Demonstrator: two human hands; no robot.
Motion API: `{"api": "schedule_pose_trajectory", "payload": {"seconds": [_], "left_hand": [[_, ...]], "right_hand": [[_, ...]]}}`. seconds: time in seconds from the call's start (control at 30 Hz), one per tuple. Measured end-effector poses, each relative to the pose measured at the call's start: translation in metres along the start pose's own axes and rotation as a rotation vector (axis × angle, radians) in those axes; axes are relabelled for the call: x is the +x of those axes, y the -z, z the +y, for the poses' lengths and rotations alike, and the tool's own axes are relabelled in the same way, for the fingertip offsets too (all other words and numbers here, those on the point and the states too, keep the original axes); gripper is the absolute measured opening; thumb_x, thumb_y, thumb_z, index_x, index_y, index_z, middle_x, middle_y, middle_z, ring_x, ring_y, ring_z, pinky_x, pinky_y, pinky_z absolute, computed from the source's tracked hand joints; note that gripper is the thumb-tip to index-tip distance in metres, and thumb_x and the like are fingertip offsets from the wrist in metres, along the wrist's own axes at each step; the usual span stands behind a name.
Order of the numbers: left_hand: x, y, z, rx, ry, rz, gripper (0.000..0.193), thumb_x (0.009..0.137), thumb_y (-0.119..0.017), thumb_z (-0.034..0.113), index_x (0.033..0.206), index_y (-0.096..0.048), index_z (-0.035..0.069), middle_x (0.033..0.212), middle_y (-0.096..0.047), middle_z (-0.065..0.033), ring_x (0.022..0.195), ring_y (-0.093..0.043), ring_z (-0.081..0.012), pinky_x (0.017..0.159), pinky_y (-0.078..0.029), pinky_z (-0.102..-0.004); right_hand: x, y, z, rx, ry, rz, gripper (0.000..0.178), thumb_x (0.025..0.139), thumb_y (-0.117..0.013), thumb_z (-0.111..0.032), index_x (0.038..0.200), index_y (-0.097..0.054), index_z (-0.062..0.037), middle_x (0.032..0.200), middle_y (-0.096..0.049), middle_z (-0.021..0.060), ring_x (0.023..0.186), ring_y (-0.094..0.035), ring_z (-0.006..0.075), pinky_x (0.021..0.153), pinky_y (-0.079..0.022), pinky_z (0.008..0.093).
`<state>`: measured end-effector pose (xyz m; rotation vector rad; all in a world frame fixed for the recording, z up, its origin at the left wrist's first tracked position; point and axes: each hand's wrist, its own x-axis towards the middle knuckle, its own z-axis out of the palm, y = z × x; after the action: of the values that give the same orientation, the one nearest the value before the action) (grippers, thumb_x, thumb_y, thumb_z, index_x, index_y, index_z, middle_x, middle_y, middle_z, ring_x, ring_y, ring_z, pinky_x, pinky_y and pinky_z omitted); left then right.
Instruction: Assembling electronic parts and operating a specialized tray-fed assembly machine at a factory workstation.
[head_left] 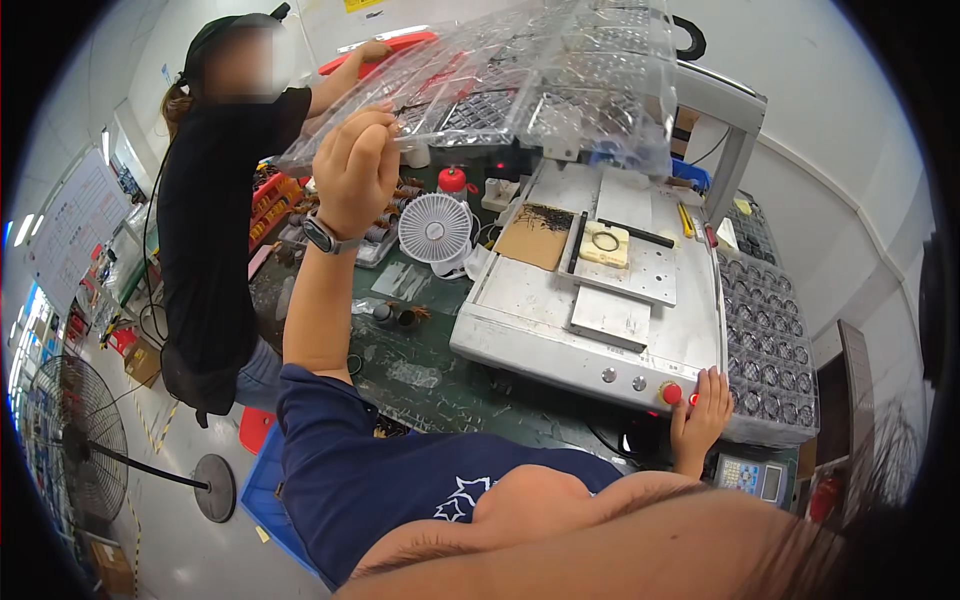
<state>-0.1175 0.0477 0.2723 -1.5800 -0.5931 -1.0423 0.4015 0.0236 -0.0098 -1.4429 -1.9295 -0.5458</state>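
My left hand [355,170] is raised, its fingers pinching the near left edge of a clear plastic compartment tray [490,110]. The tray is held up above the workbench, tilted, and hides part of what lies behind it. My right hand [702,415] lies with its fingers stretched out on the front right corner of a white benchtop machine [570,345]. It holds nothing and is beside a lit red button [694,399] and a red knob [671,392]. On the machine's metal plate sits a cream block [606,245] with a dark ring [605,241] on it.
Stacked clear trays [765,350] of round parts stand right of the machine, behind a grey keypad controller [750,478]. A small white fan [436,230] and a red-capped bottle [452,181] stand left. A person in black [205,220] works beyond, near a floor fan [80,450].
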Motion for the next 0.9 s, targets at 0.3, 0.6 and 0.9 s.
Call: {"api": "schedule_pose_trajectory", "payload": {"seconds": [0.3, 0.6, 0.9], "left_hand": [[-0.013, -0.002, 0.001, -0.012, 0.133, 0.056, 0.015, 0.086, -0.065, -0.003, 0.094, -0.053, 0.0, 0.097, -0.069, -0.0163, 0.083, -0.068, -0.031, 0.068, -0.054, -0.0362], [-0.017, -0.001, 0.001, 0.008, 0.141, 0.064, 0.013, 0.087, -0.064, -0.002, 0.094, -0.053, 0.0, 0.099, -0.069, -0.0163, 0.081, -0.067, -0.0297, 0.065, -0.054, -0.0342], [-0.018, 0.005, 0.002, 0.009, 0.162, 0.038, 0.014, 0.087, -0.064, -0.003, 0.095, -0.053, 0.0, 0.1, -0.069, -0.0166, 0.083, -0.067, -0.0303, 0.068, -0.054, -0.0356]], "right_hand": [[0.0, 0.002, -0.002, 0.007, -0.002, 0.012, 0.056, 0.094, -0.048, -0.041, 0.134, -0.054, -0.0023, 0.141, -0.052, 0.0186, 0.134, -0.043, 0.0357, 0.112, -0.026, 0.0505], [0.003, 0.0, -0.002, 0.015, 0.005, 0.025, 0.057, 0.094, -0.048, -0.042, 0.132, -0.055, -0.0009, 0.139, -0.053, 0.0191, 0.133, -0.045, 0.0364, 0.11, -0.028, 0.0505], [0.003, 0.0, -0.003, 0.014, 0.007, 0.03, 0.056, 0.094, -0.048, -0.042, 0.132, -0.055, -0.0011, 0.139, -0.053, 0.019, 0.133, -0.045, 0.0364, 0.11, -0.029, 0.0503]]}}
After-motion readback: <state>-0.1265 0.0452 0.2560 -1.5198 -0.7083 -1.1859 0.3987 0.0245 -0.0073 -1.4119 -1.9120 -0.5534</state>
